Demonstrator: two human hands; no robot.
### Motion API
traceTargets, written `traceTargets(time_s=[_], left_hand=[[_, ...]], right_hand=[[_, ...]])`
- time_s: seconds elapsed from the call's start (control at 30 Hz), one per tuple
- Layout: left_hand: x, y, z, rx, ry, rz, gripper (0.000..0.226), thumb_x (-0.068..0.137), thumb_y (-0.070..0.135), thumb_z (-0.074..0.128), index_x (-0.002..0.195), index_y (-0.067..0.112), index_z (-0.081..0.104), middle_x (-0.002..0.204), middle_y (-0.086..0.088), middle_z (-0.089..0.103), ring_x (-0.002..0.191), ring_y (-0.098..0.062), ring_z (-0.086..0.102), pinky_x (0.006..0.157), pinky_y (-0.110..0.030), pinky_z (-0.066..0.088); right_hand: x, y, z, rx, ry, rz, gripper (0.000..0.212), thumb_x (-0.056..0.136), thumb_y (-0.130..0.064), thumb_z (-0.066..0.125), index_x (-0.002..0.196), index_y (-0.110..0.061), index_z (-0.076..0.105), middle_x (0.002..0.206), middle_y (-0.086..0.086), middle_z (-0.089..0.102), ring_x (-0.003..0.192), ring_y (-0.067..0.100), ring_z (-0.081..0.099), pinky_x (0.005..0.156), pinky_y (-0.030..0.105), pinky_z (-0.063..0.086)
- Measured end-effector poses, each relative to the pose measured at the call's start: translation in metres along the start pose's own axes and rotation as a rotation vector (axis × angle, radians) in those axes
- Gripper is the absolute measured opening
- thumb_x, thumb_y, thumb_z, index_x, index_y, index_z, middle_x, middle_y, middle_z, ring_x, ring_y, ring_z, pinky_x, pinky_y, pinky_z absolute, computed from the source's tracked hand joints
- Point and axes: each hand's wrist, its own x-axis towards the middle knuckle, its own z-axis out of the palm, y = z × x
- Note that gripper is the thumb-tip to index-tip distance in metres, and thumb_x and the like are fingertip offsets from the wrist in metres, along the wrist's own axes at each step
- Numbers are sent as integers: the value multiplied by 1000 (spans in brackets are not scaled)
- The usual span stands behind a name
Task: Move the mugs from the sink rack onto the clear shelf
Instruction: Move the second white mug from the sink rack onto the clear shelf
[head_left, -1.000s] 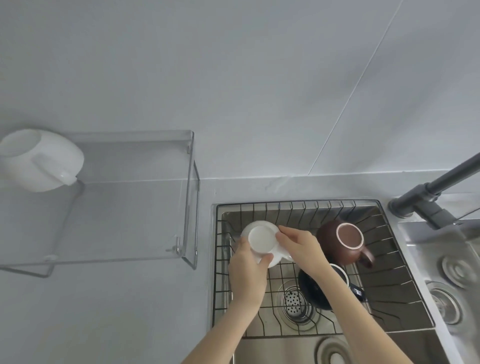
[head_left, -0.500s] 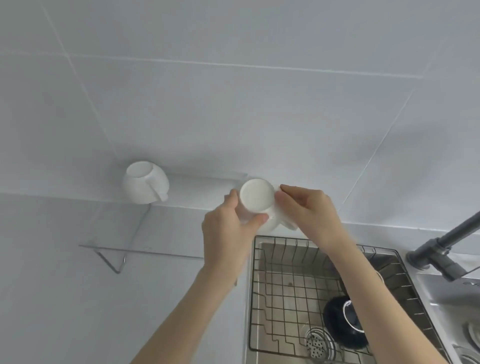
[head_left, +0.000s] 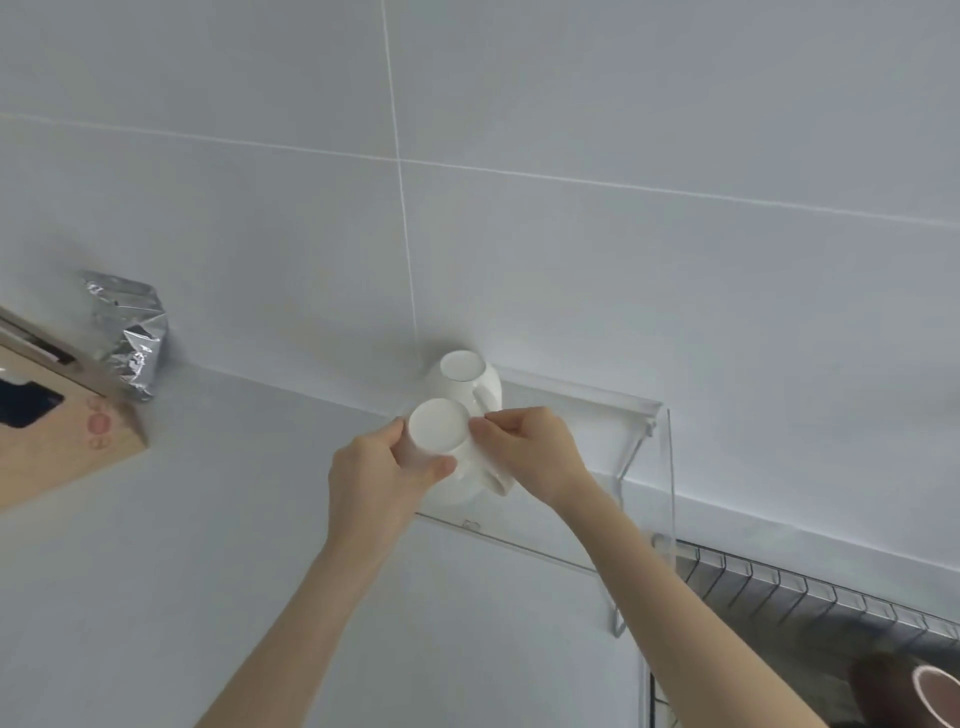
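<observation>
White mug (head_left: 441, 457) upside down, base up, held over near edge of clear shelf (head_left: 582, 415), just in front of second white mug (head_left: 465, 379) already inverted there. Left hand (head_left: 379, 478) grip wrapped round body, thumb and fingers pinching wall; right hand (head_left: 530, 449) grip pinching handle side. Glazed ceramic: rigid, smooth, likely slippery if wet, chips on knock. Moderate weight. Best held by body plus handle. Brown mug (head_left: 914, 693) remaining in sink rack (head_left: 810, 587).
</observation>
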Motion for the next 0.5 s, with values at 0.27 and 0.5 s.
traceTargets(time_s=[0.27, 0.5], left_hand=[[23, -38, -7, -33, -33, -87, 28, 59, 27, 79, 59, 13, 54, 51, 3, 49, 54, -17, 43, 53, -27, 31], [25, -40, -2, 21, -47, -79, 26, 61, 31, 77, 62, 15, 56, 48, 8, 46, 50, -9, 41, 48, -24, 29]], right_hand=[[22, -1, 36, -24, -16, 55, 42, 81, -34, 52, 60, 1, 42, 62, 9, 28, 61, 18, 25, 53, 31, 21], [27, 12, 43, 14, -35, 139, 50, 79, -41, 48, 83, 8, 59, 65, 8, 39, 63, 17, 34, 59, 29, 28]])
